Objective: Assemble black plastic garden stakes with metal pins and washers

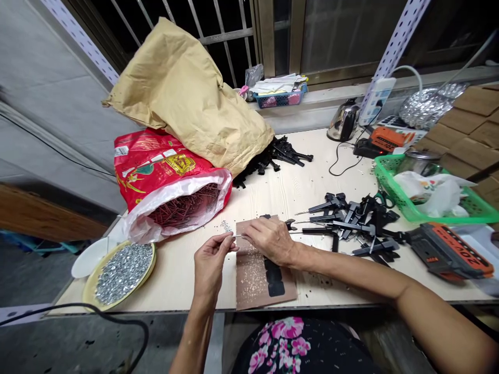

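Observation:
Closed in a pinch, my left hand [212,257] is at the left end of a thin metal rod [238,236]. The rod runs into my right hand [271,240], whose fingers are wrapped over a black plastic part [290,224] that pokes out beyond the knuckles. Most of that part is hidden, and whether it and the rod are joined I cannot tell. Below both hands lies a brown board [253,296] with pale crumbs and a black strip [273,275] on it. A few small shiny pieces [225,226] lie just past my left fingertips.
Left stand a yellow bowl of metal nuts [123,272] and a red bag [156,166] of reddish-brown screws, with a paper sack [195,98] behind. Black parts with metal shafts [351,218] are heaped at right, near a 20V power tool [452,252] and green basket [452,214].

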Action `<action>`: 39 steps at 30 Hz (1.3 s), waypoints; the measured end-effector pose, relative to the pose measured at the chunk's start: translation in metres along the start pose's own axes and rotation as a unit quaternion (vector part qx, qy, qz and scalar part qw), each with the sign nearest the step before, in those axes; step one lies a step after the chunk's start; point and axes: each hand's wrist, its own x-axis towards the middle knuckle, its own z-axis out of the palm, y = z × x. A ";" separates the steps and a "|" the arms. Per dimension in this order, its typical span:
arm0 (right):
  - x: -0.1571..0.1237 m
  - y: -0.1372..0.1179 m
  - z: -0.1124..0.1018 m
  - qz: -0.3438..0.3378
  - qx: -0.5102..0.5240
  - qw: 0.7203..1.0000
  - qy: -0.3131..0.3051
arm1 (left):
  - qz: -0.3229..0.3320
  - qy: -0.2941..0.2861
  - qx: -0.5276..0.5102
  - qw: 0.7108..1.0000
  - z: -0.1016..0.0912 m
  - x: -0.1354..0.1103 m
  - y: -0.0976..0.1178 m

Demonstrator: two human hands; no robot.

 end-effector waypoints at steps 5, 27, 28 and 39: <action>-0.003 0.003 0.001 0.012 0.017 1.000 -0.001 | -0.025 -0.012 -0.029 0.999 0.004 0.002 0.002; -0.013 0.016 0.000 0.096 0.284 0.951 -0.079 | -0.039 -0.059 -0.003 0.997 0.014 0.005 -0.009; -0.013 0.017 0.000 0.101 0.292 0.947 -0.084 | -0.044 -0.063 -0.003 0.997 0.014 0.005 -0.009; -0.031 0.050 -0.006 0.119 0.214 0.963 -0.116 | -0.075 -0.049 -0.021 0.996 0.021 -0.002 -0.018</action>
